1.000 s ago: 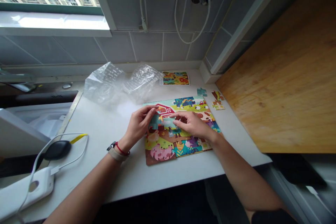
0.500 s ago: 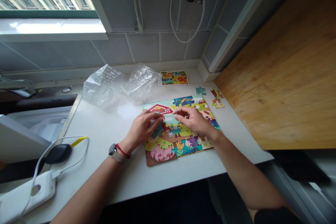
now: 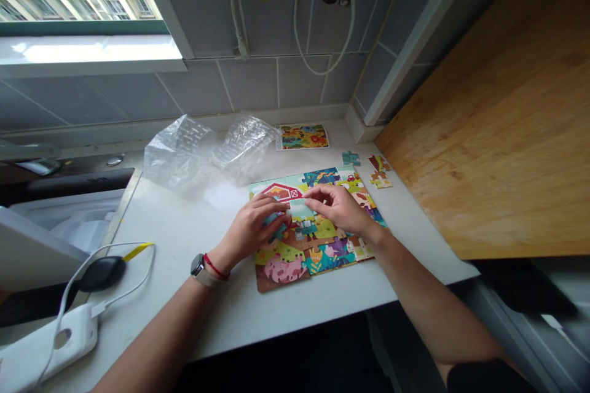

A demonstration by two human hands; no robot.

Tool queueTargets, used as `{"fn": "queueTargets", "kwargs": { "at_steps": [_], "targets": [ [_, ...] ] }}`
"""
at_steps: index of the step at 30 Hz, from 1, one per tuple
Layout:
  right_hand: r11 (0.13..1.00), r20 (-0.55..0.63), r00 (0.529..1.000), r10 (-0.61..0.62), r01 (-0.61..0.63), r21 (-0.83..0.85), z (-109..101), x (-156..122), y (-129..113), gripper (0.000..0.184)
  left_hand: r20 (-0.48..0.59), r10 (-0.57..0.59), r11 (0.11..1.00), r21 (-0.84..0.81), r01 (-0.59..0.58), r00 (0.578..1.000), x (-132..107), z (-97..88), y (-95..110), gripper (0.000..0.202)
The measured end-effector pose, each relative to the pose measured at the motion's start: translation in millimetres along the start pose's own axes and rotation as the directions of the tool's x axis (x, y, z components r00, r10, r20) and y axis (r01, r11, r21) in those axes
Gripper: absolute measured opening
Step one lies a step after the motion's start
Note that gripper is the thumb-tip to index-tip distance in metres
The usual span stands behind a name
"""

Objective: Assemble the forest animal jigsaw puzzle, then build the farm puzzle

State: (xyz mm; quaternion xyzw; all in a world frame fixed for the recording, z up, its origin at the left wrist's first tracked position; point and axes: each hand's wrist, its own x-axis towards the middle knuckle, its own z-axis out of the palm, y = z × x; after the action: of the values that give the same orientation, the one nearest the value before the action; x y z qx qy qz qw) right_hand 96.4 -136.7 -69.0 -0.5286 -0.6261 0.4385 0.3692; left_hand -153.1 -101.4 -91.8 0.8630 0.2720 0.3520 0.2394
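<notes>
A colourful jigsaw puzzle of farm and animal pictures lies on the white counter in front of me, with a pink pig at its lower left. At its middle is a pale blue-green puzzle piece, set between my hands. My left hand is curled over the puzzle's left side, thumb and fingers pinched at this piece's left edge. From the right, my right hand pinches the piece's upper right edge with thumb and forefinger. Whether the piece lies fully flat I cannot tell. My fingers cover parts of the puzzle.
Loose puzzle pieces lie beyond the puzzle's right corner, a teal piece beside them. A picture card and crumpled clear plastic bags lie by the wall. At left are a white power bank, its cable and a black mouse-like object.
My left fingers have shifted slightly down and right, with the thumb lower. My right hand stays nearly in place at the piece. The view has moved a little.
</notes>
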Motion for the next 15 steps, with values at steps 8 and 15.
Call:
{"fn": "queueTargets", "kwargs": {
  "at_steps": [8, 15],
  "targets": [
    [0.927, 0.196, 0.958, -0.211, 0.26, -0.271, -0.3, -5.7, -5.9, 0.048, 0.078, 0.002, 0.998, -0.055, 0.003, 0.997, 1.3, -1.6, 5.6, 0.014],
    [0.914, 0.186, 0.962, -0.199, 0.25, -0.32, 0.3, -5.6, -0.6, 0.049, 0.091, -0.036, 0.998, -0.054, 0.041, 0.995, -1.1, 0.2, 3.2, 0.017]
  ]
}}
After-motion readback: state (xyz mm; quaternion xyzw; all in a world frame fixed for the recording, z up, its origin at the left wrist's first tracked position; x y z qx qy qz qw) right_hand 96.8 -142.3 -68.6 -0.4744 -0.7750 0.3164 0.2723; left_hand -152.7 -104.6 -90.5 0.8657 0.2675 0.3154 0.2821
